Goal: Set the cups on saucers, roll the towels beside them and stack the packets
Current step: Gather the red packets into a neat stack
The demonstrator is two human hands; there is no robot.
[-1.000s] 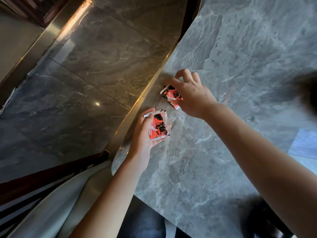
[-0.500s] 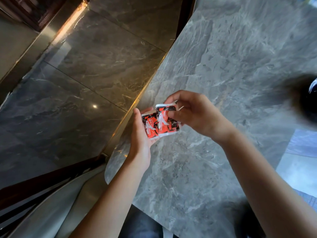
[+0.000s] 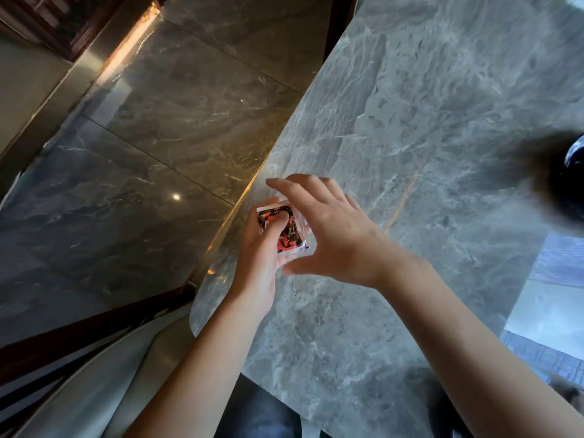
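Near the left edge of the grey veined marble surface (image 3: 426, 128), at about 8 o'clock from frame centre: left hand (image 3: 262, 254) clenched around small red-and-black printed packets with clear sealed edges (image 3: 286, 230), thumb pressed across the printed face. More than one packet apparent from the layered edges; exact count cannot be told. Packets held just above or at the surface; contact with it cannot be told.

Right hand (image 3: 331, 235) at 3 o'clock from the packets, just beside them, fingers (image 3: 284, 184) spread and released, grasping nothing. Index finger arched over the top of the packets, thumb extended below them toward 6 o'clock. Whether any fingertip touches the packets cannot be told; hand slightly blurred.

Both forearms bare, entering from the bottom of the frame.

At 3 o'clock, at the right frame edge: dark glossy rounded object (image 3: 572, 172), blurred, identity not determinable. At 4 o'clock: pale blue-and-white woven cloth (image 3: 550, 311) lying flat on the surface, well apart from the hands.

At 10 o'clock, beyond the surface edge: polished brown-grey marble floor tiles (image 3: 158, 131). At 7 o'clock: dark wooden chair frame with light cushion (image 3: 94, 368).
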